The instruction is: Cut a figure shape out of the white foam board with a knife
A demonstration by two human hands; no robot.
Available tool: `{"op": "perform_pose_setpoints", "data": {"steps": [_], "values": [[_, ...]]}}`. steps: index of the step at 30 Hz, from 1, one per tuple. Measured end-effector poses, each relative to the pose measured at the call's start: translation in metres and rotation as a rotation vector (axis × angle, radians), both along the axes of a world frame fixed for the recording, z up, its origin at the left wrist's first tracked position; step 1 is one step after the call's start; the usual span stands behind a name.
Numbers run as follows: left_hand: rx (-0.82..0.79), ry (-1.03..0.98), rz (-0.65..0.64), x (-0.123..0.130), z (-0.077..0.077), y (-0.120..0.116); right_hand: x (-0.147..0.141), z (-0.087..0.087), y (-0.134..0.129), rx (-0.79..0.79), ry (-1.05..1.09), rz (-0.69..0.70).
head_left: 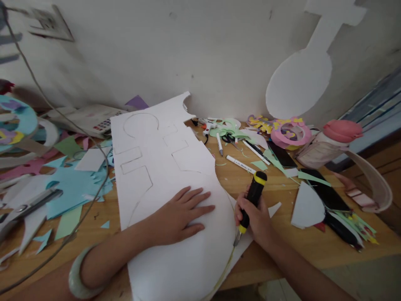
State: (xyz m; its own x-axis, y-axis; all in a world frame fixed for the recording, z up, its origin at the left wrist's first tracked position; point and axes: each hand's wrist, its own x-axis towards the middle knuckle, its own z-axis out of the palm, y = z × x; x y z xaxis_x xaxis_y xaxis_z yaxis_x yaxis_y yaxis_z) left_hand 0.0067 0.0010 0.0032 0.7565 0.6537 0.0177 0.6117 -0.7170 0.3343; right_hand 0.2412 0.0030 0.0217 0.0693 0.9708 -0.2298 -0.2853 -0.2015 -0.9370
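Observation:
A large white foam board [175,188] with pencil outlines lies on the wooden table. My left hand [188,213] rests flat on it with the fingers spread, and a pale bangle is on that wrist. In my right hand [255,213] is a knife [256,190] with a black-and-yellow handle, held upright and slightly tilted. Its metal tip touches the board's curved right edge, where a yellowish line runs down toward the front. Beyond that line an offcut [275,209] of white board sticks out under my right hand.
Paper scraps [75,188] and scissors [29,209] lie at left, with a cable [67,119] crossing above them. Markers [240,164], a glue gun [208,125], phones [327,194] and a pink-lidded bottle [341,130] are at right. A white cutout [299,83] leans on the wall.

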Motion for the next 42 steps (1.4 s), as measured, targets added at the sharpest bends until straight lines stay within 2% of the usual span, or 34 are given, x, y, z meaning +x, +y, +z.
{"op": "perform_pose_setpoints", "data": {"steps": [4,9,12,17,19,21,25,27,31,34,37,42], "values": [[0.005,0.005,-0.006,0.000,0.000,0.000,-0.001,0.002,0.007,-0.104,0.113,-0.082],[0.029,-0.017,-0.006,-0.001,-0.002,0.000,-0.001,-0.001,0.008,-0.105,0.096,-0.062],[0.029,-0.026,-0.006,-0.001,-0.003,0.000,0.000,-0.004,0.007,-0.083,0.092,-0.054],[0.040,-0.032,-0.003,-0.001,-0.002,0.000,0.003,-0.008,0.003,0.044,-0.073,0.056],[0.034,-0.021,-0.004,-0.001,-0.002,0.000,0.003,-0.006,0.001,0.082,-0.090,0.061],[0.027,-0.014,-0.007,-0.001,0.000,-0.001,0.003,0.001,-0.002,0.093,-0.040,0.001],[0.006,0.000,-0.004,0.000,0.003,-0.002,0.004,0.017,-0.014,0.039,0.138,-0.254],[0.002,0.003,-0.001,0.000,0.003,-0.001,0.002,0.020,-0.025,-0.011,0.205,-0.335],[0.010,-0.009,-0.010,0.000,0.001,0.000,-0.009,0.008,-0.053,-0.131,0.213,-0.266],[0.021,-0.022,-0.009,-0.001,-0.001,-0.001,-0.019,-0.006,-0.065,-0.147,0.175,-0.217],[0.033,-0.032,-0.009,-0.001,-0.001,-0.002,-0.023,-0.013,-0.068,-0.101,0.146,-0.185],[0.040,-0.054,-0.006,-0.001,-0.002,-0.002,-0.024,-0.014,-0.068,-0.072,0.133,-0.178]]}}
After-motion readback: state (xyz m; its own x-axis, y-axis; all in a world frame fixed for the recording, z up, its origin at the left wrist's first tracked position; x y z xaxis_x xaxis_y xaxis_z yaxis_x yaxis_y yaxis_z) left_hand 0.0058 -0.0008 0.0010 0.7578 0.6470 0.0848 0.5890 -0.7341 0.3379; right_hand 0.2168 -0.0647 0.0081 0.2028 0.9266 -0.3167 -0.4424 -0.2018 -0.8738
